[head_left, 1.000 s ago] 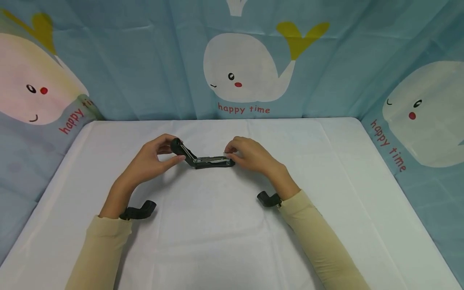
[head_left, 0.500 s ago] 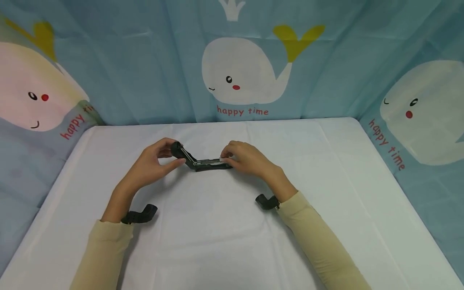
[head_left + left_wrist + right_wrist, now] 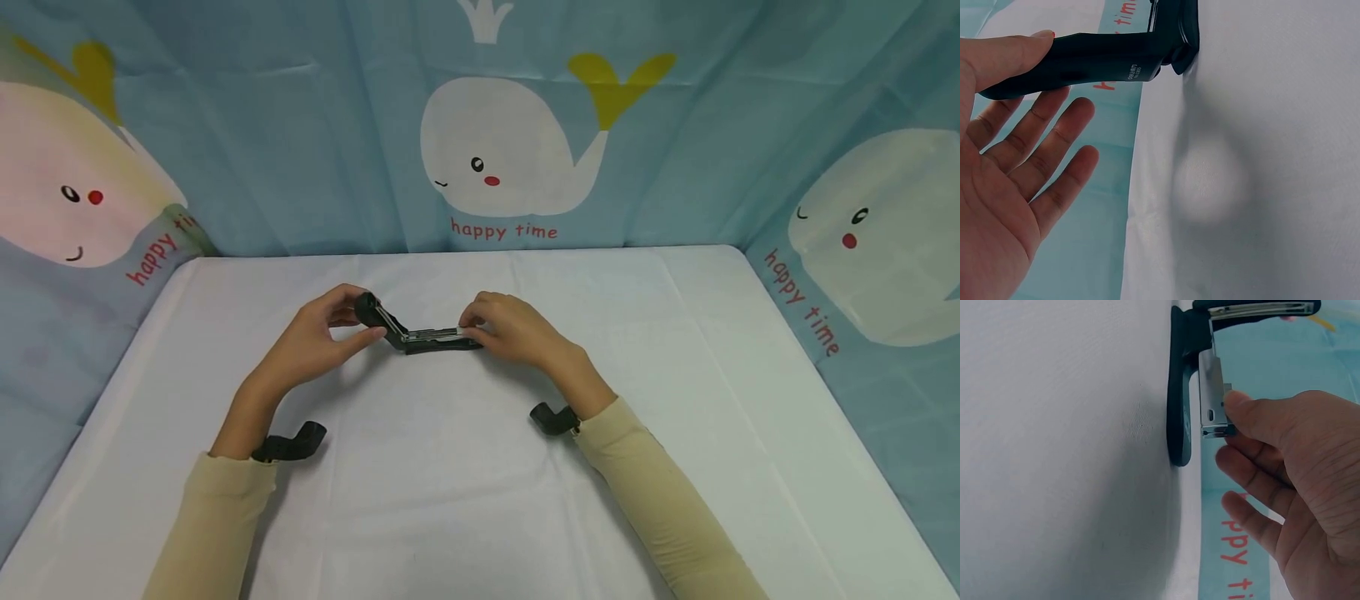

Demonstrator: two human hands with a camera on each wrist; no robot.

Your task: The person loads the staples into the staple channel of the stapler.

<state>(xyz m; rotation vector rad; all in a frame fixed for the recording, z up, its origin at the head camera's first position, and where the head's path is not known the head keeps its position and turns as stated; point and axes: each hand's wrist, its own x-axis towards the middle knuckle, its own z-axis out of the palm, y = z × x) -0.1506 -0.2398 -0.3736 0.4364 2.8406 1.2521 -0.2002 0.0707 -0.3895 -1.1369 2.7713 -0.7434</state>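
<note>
A black stapler stands on the white table with its top cover swung up and its metal magazine exposed. My left hand pinches the raised cover between thumb and fingers near its rounded end; the other fingers are loosely spread. At the magazine's front end, my right hand pinches a small silvery piece, seemingly a strip of staples, between thumb and forefinger. Most of that piece is hidden by the fingertips. Below the magazine, the stapler's base rests on the cloth.
A white cloth covers the table. Blue curtains with whale prints hang behind and at both sides. Black curved camera mounts are strapped to both wrists.
My right hand has moved slightly left and down along the magazine, bringing the silvery piece lower onto it. The left hand keeps its hold on the cover. The head view shifted a little.
</note>
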